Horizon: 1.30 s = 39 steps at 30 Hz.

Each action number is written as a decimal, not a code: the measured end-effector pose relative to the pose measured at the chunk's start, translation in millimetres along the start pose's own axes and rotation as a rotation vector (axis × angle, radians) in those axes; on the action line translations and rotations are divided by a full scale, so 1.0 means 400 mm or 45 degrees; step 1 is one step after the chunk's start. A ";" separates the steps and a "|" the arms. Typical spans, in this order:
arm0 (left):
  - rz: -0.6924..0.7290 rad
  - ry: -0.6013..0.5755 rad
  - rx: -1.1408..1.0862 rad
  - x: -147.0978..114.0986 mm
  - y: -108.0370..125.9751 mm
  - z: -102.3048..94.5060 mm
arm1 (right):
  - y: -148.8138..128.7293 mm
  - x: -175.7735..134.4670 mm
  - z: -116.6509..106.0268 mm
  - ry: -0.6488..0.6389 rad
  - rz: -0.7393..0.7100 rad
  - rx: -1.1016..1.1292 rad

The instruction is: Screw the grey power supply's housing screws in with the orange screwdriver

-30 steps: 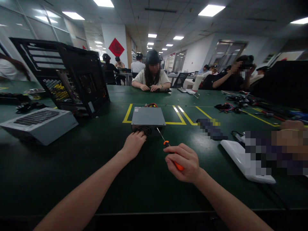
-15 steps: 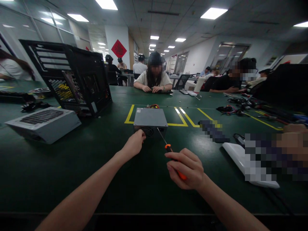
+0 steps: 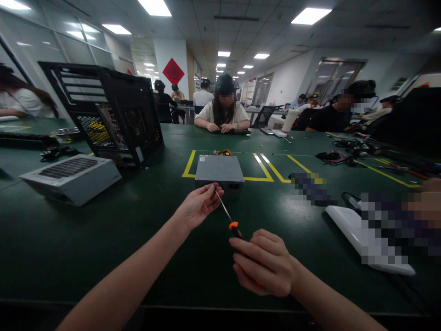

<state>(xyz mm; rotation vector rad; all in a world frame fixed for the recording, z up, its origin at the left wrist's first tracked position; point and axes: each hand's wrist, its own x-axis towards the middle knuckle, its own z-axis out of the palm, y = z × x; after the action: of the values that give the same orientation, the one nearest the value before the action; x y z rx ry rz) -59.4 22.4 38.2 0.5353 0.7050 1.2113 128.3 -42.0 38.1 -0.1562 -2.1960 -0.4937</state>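
Note:
A grey computer power supply [image 3: 219, 169] sits in front of me on the green table, coloured cables behind it. My right hand [image 3: 267, 262] is closed round the handle of an orange and black screwdriver [image 3: 234, 226], whose thin shaft points up and left. At its tip, my left hand [image 3: 199, 206] pinches thumb and fingers together, just before the power supply's front face. What lies between those fingertips, if anything, is too small to make out. The left hand partly covers the front face; a socket [image 3: 234, 186] shows to its right.
Left stands a black computer case [image 3: 138, 119], with another grey power supply [image 3: 74, 179] before it. A white flat object [image 3: 347, 230] lies right, beside a blurred-out area. Cables [image 3: 344, 156] lie far right. A person [image 3: 223, 110] sits opposite.
My left hand has turned and moved right to the screwdriver's tip. The screwdriver has come back from the power supply's face, and my right hand is lower. The view has shifted slightly.

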 end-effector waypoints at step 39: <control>-0.048 -0.171 0.201 -0.006 0.007 0.010 | -0.011 -0.001 -0.006 -0.028 -0.025 -0.130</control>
<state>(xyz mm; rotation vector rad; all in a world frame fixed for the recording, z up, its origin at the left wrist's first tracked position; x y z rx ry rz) -58.8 20.8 43.4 0.7246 0.6965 1.0793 128.9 -46.8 37.7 -0.1959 -2.1967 -0.6177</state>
